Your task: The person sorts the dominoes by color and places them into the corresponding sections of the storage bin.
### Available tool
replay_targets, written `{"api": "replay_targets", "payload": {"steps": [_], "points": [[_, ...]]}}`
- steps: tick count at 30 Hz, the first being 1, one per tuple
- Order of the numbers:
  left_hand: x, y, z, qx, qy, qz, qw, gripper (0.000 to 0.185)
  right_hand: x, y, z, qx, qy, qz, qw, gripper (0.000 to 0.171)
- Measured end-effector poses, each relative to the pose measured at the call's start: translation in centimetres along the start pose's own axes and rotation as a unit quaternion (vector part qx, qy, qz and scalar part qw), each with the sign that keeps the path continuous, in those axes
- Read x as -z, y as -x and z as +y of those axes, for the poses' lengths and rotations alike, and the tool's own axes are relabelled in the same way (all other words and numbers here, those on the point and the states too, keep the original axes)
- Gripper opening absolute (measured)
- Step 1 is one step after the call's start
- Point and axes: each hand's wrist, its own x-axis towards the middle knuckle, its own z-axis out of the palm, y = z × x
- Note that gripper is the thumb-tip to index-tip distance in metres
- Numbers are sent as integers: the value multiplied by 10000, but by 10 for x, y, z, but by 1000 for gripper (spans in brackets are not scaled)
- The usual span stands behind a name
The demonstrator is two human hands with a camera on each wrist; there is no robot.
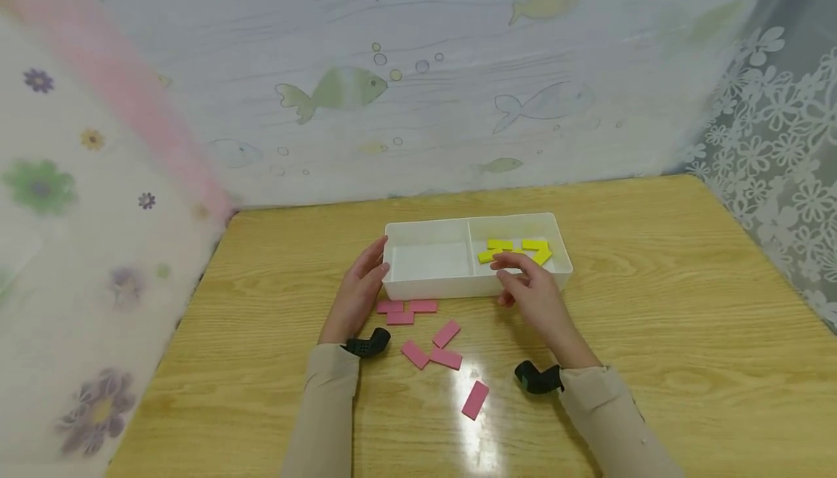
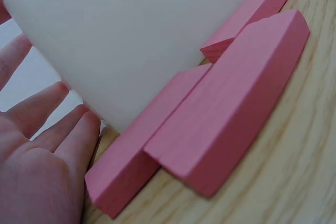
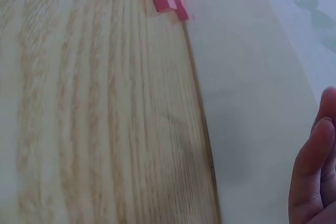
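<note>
A white two-compartment box [image 1: 428, 289] stands on the table. My left hand [image 1: 358, 293] rests against its left end, and in the left wrist view the straight fingers [image 2: 39, 106] touch the box wall. Over the front rim of the right compartment hovers my right hand [image 1: 532, 293], its fingers loosely bent with nothing visible between them. Several yellow blocks [image 1: 535, 244] lie in that compartment, partly hidden by this hand. Near the box's front left corner are three pink blocks [image 1: 400, 317], one set against the other two.
More pink blocks [image 1: 447, 333] lie scattered on the wooden table [image 1: 654, 304] in front of the box, with a single pink block [image 1: 475, 400] closest to me. Behind the table hangs a fish-patterned curtain [image 1: 431, 136]. Each wrist wears a black camera mount [image 1: 538, 378].
</note>
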Motion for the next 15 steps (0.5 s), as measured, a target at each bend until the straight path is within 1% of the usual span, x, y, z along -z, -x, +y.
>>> {"api": "replay_targets", "payload": {"steps": [2, 5, 10, 12, 15], "points": [[-1, 1, 3, -17, -108, -6, 9999, 50, 2, -2, -1, -11, -68, 7, 10000, 29], [-3, 2, 12, -30, -89, -53, 9999, 51, 8, -5, 6, 50, -49, -58, 10000, 30], [-4, 4, 11, 29, 55, -70, 10000, 48, 19, -2, 2, 74, 465, -107, 9988, 30], [-4, 4, 10, 35, 73, -74, 9999, 47, 23, -1, 1, 130, 637, -22, 9979, 30], [-3, 4, 7, 31, 98, -60, 9999, 47, 29, 0, 1, 265, 684, 203, 9971, 27]]}}
